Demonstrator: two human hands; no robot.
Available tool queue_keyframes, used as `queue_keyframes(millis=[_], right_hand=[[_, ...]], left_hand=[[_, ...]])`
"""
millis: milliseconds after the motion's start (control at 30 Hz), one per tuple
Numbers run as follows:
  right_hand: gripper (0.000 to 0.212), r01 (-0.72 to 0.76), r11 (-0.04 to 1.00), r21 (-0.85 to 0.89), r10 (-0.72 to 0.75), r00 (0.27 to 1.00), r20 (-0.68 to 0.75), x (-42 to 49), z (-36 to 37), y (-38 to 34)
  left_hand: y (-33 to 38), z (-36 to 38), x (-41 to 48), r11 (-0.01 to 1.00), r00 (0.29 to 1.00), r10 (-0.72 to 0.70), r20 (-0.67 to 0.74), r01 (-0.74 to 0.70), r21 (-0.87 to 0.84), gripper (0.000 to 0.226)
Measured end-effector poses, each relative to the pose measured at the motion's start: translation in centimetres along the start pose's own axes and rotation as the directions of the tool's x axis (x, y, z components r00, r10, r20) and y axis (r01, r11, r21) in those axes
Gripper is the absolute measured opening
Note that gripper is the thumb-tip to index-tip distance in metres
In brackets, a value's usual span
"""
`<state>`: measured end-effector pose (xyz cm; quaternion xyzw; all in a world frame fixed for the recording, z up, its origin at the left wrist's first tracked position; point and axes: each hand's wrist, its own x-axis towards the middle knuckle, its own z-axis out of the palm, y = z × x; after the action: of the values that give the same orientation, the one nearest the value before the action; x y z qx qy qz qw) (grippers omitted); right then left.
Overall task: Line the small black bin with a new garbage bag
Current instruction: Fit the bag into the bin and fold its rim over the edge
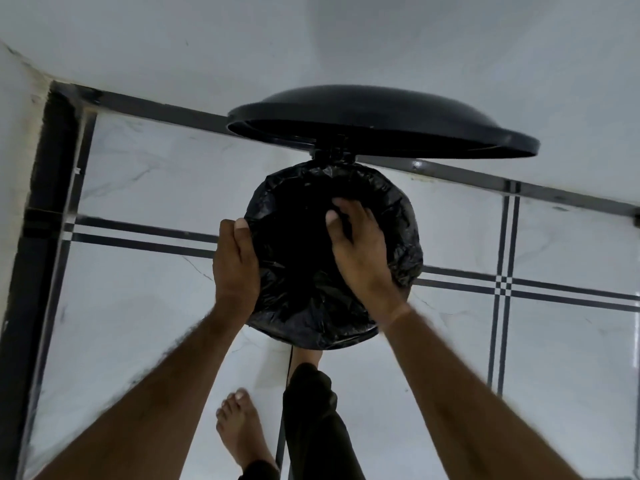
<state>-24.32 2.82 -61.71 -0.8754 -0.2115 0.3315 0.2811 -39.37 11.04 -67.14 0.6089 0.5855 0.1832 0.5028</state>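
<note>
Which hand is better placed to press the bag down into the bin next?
Right. The right hand lies over the mouth of the bin, fingers reaching into the garbage bag; the left hand grips the bag's edge outside the rim, likely steadying it.

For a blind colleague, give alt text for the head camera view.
A left hand grips a crinkled black plastic garbage bag at the rim of a small black bin; the right hand reaches inside. Its domed black lid stands open.

I'm standing on a white marbled floor point(138, 323) crossed by thin black stripes point(145, 237). The small black bin point(381, 112) stands on it, and my bare foot point(239, 431) is planted near it.
</note>
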Motion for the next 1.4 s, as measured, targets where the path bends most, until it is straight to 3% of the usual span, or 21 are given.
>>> queue_keyframes(millis=[67,167,267,433,500,567,633,700,733,833,933,1000,1067,1133,1200,1300,1400], right_hand=[[0.048,-0.136,0.988,0.069,0.13,0.988,0.08,-3.3,-0.9,0.2],[0.062,-0.434,0.894,0.115,0.407,0.891,0.201,-3.9,0.0,1.8],[0.068,-0.503,0.847,0.172,0.475,0.861,0.181,-1.2,1.9,3.6],[0.065,-0.547,0.82,0.17,0.499,0.828,0.255,3.0,5.1,7.8],[0.06,-0.513,0.838,0.184,0.469,0.851,0.237,2.4,4.6,7.4],[0.057,-0.37,0.914,0.167,0.356,0.928,0.107,0.2,2.9,5.3],[0.05,-0.142,0.979,0.147,0.139,0.99,0.03,-3.5,1.4,3.0],[0.042,0.001,0.993,0.117,-0.019,0.989,0.146,-6.6,1.4,1.4],[0.041,0.004,0.995,0.104,-0.03,0.969,0.246,-7.4,2.1,1.1],[0.048,-0.141,0.99,-0.004,0.124,0.855,0.504,-6.3,4.6,1.1],[0.057,-0.282,0.952,-0.121,0.301,0.786,0.54,-3.3,6.2,2.1],[0.06,-0.355,0.926,-0.128,0.368,0.772,0.519,-2.1,6.7,2.9],[0.055,-0.338,0.932,-0.133,0.36,0.818,0.449,-1.9,6.5,3.2],[0.045,-0.199,0.973,-0.118,0.224,0.937,0.268,-2.6,5.2,2.7],[0.038,0.018,0.99,-0.138,-0.01,0.998,0.061,-3.4,3.3,2.2],[0.041,0.209,0.941,-0.266,-0.253,0.957,-0.144,-2.6,0.5,1.6],[0.054,0.189,0.904,-0.383,-0.305,0.914,-0.268,0.2,-1.2,1.3]], left_hand=[[0.1,-0.1,-0.1,1.0,1.0,-0.001,0.003,0.001,0.023,0.035],[0.3,-0.1,-0.2,0.999,1.0,-0.015,-0.001,0.015,0.044,0.034],[0.2,-0.1,-0.1,0.998,1.0,-0.025,-0.004,0.025,0.051,0.034],[-0.5,0.1,0.1,0.998,1.0,-0.027,-0.008,0.027,0.048,0.035],[-0.4,0.1,0.1,0.999,1.0,-0.027,-0.008,0.027,0.036,0.034],[-0.2,0.1,0.0,0.999,0.999,-0.036,-0.004,0.036,0.027,0.034],[0.1,0.0,-0.1,0.999,0.999,-0.036,-0.007,0.036,0.029,0.034],[0.3,-0.1,-0.2,0.999,0.999,-0.038,-0.008,0.039,0.034,0.035],[0.3,-0.2,-0.2,0.998,0.999,-0.052,-0.004,0.052,0.039,0.035],[0.3,-0.2,-0.1,0.995,0.996,-0.088,0.002,0.088,0.04,0.035],[0.2,-0.2,-0.1,0.996,0.997,-0.083,-0.003,0.083,0.038,0.034],[0.2,-0.1,-0.1,0.996,0.997,-0.078,-0.001,0.078,0.037,0.034],[0.3,-0.2,-0.1,0.997,0.998,-0.066,0.009,0.065,0.043,0.034],[0.2,-0.5,0.0,0.997,0.998,-0.064,0.017,0.063,0.053,0.035],[0.4,-0.8,0.1,0.996,0.997,-0.068,0.031,0.066,0.052,0.036],[0.6,-1.2,0.2,0.996,0.995,-0.087,0.049,0.086,0.027,0.036],[1.6,-1.3,0.4,0.99,0.992,-0.128,-0.002,0.128,0.065,0.043]])
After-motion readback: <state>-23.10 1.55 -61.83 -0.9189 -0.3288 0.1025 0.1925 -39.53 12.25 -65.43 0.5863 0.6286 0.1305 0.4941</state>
